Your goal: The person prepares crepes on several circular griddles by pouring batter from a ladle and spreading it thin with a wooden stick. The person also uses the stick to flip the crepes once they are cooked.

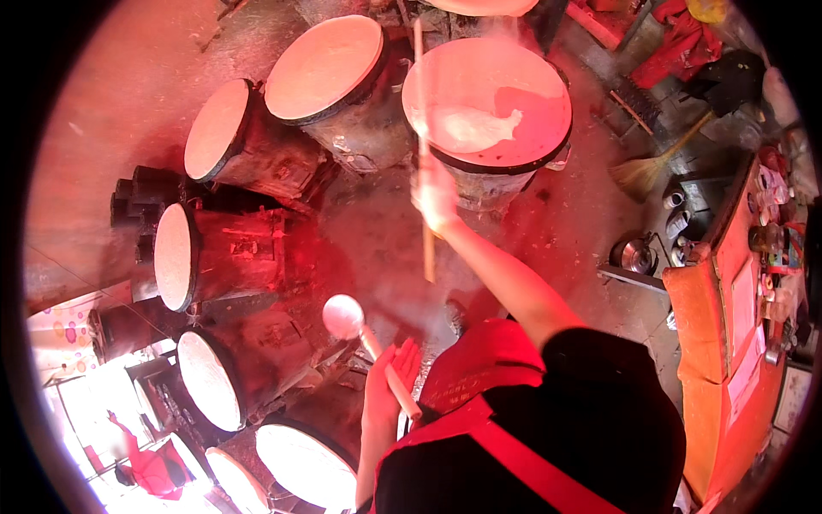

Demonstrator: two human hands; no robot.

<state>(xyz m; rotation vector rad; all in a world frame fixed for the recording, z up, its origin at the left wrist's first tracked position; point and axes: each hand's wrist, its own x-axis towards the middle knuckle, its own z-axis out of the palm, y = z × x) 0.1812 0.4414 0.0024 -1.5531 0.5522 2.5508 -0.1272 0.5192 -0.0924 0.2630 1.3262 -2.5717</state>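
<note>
My right hand point(435, 199) grips a long thin wooden stick point(429, 257), which reaches up across the left part of a round flat griddle point(539, 77). Hand and stick are slightly smeared by motion. A pale, uneven patch, seemingly batter point(475, 128), lies on that griddle. Lower down, near my red apron point(488, 364), my left hand point(390, 385) holds a ladle point(344, 317) by its wooden handle. The ladle's round pale head points up and left, apart from any griddle. Several fingers of this hand are stretched out beside the handle.
More round griddles point(325, 68) on barrel-like stoves curve round my left side. To the right stand a broom point(646, 171), a metal pot point(634, 255) and an orange-covered table point(698, 317) crowded with small items. A bright opening point(94, 411) is at lower left.
</note>
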